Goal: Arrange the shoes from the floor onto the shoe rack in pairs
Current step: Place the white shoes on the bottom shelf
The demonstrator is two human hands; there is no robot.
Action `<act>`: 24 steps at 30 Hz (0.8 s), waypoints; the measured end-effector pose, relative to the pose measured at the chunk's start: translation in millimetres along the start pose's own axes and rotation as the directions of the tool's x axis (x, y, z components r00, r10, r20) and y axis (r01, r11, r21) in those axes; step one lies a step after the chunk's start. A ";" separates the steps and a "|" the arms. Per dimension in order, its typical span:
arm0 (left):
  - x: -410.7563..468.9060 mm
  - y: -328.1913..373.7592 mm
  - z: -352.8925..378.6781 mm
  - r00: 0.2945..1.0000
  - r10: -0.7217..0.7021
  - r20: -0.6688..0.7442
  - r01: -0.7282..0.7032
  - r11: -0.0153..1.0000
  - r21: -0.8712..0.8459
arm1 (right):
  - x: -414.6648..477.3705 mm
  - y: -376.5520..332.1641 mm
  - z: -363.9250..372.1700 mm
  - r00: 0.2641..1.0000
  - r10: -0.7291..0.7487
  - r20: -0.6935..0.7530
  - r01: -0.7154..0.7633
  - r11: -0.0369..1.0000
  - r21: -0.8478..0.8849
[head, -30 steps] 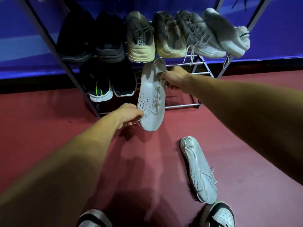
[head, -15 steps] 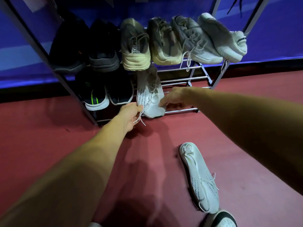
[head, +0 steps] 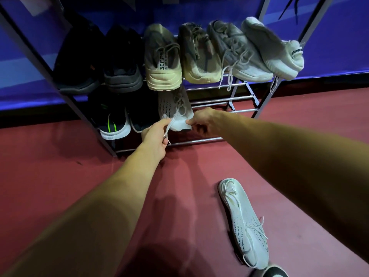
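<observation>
**Soft knit sneaker on the lower shelf**

The white knit shoe (head: pixel 175 108) sits on the shoe rack's (head: pixel 237 96) lower shelf. The left hand (head: pixel 155 134) pinches its loose lace (head: pixel 169 126), and the right hand (head: pixel 201 120) pinches its near end. It looks light and floppy, so its mate (head: pixel 243 222) on the floor (head: pixel 60 176) is best gripped by the firmer sole.

Past the fingers, the toe half of the white shoe (head: pixel 175 108) is hidden under the beige shoe (head: pixel 161 60) on the shelf above, and the leftmost black shoe (head: pixel 77 56) is too dark to show detail. The right hand's (head: pixel 203 121) fingers curl into shadow under the heel, and part of the lace (head: pixel 169 126) is hidden inside the left hand (head: pixel 154 134). Well behind the fingers, the bottom edge cuts off 1 black-and-white shoe (head: pixel 276 272).
</observation>
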State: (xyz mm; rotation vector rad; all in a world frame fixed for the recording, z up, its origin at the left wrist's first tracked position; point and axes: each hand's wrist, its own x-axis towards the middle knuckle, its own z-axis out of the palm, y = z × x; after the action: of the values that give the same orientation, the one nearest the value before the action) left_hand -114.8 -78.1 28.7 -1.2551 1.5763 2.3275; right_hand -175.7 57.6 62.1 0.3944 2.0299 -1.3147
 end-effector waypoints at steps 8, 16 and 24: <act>3.7 -4.0 9.3 0.999 -0.033 0.037 0.029 0.993 0.117 | 1.2 4.2 0.7 0.987 -0.133 -0.087 0.139 0.988 0.065; 12.2 -9.1 13.6 0.997 -0.041 0.061 0.036 0.996 0.076 | 9.9 2.1 -9.0 0.989 -0.090 -0.113 0.082 0.994 -0.073; 14.6 -6.2 11.1 0.995 -0.068 0.079 0.062 0.995 0.075 | 9.9 4.2 -9.8 0.982 -0.176 -0.068 0.167 0.978 -0.122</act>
State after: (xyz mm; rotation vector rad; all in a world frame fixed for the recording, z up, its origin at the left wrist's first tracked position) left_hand -128.2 -71.7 16.3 -1.1628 1.5547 2.2314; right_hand -184.1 67.1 55.1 0.2248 2.2359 -1.2922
